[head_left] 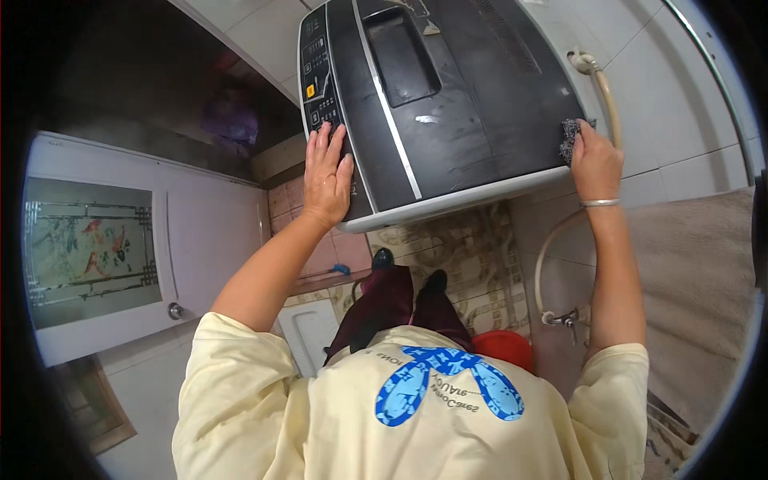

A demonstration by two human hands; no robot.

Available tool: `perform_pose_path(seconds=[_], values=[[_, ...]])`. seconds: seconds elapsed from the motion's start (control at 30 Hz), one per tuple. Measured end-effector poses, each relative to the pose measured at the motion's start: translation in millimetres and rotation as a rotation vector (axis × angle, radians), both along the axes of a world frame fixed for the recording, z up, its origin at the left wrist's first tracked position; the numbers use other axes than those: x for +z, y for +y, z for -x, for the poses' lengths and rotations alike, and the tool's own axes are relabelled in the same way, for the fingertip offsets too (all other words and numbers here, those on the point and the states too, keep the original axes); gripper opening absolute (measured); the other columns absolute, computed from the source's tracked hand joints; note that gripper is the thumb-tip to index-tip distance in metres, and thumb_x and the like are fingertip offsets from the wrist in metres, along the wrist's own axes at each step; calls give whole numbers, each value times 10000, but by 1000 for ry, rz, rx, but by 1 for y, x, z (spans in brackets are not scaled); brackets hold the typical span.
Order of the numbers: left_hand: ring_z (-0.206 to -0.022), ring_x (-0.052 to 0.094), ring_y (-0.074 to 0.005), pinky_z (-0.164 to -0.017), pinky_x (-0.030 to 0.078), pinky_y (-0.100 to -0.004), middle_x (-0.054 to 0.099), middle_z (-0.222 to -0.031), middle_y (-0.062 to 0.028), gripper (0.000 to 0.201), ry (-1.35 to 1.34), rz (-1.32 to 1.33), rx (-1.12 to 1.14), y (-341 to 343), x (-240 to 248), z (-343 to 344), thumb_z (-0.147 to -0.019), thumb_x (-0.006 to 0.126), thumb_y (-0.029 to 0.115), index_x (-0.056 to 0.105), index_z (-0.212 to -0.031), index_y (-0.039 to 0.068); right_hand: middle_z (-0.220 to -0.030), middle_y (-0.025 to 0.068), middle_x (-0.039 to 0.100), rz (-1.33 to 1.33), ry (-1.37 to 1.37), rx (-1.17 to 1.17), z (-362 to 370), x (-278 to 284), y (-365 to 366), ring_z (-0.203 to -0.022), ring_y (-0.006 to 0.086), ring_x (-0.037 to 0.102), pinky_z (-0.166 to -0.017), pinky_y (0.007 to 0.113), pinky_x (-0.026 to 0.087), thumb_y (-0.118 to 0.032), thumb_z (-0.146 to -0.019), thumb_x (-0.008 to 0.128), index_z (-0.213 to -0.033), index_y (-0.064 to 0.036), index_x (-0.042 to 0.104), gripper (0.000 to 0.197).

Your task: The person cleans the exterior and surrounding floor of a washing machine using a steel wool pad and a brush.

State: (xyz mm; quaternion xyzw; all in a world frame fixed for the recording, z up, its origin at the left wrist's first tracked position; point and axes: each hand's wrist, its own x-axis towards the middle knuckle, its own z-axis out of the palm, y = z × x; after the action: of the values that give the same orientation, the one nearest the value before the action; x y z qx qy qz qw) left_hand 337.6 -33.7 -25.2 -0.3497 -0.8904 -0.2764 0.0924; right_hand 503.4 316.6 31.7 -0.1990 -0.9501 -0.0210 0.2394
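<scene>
In front of me stands a top-loading washing machine (504,104) with a black lid and a pale rim. Its control panel (314,52), with buttons and an orange patch, runs along the left side. My left hand (326,182) lies flat on the near end of that panel, fingers stretched out and holding nothing. At the lid's right edge, my right hand (597,164) grips a dark grey, curly scouring pad (568,142), which touches the machine. Part of the pad is hidden behind the fingers.
A beige hose (606,100) runs from a wall fitting behind the machine. Below right are a tap (570,320) and a hanging towel (688,256). Left stands a white door (212,232) with a glass panel. A squat toilet (310,326) and a red basin (506,347) are on the floor.
</scene>
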Motion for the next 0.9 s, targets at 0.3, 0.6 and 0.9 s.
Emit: perform_pose_path(seconds=[0.3,0.6,0.9], values=[[-1264,206,-330,-1030,141,-400,263,-1346,-184,446,-8,21,-122,-1,-3,5,-856,336,160,331,-1284,33,-634,53,566,41,292,211,26,-28,-34,-617,231,542,-580,378,353,-119,-721,504,-713,-92,541,46],[-1261,234,-336,-1034,146,-393,264,-1339,-228,571,241,251,-638,18,11,64,-849,281,300,267,-1280,-74,-664,158,590,145,356,103,28,-31,-46,-625,276,577,-597,377,442,-132,-708,500,-684,-7,584,153],[-1252,230,-370,-1020,153,-418,265,-1325,-254,542,369,69,-1159,2,-2,71,-785,405,144,289,-1259,-93,-667,204,569,-142,477,-380,12,-47,-158,-659,334,564,-694,386,461,-167,-737,433,-684,11,594,246]])
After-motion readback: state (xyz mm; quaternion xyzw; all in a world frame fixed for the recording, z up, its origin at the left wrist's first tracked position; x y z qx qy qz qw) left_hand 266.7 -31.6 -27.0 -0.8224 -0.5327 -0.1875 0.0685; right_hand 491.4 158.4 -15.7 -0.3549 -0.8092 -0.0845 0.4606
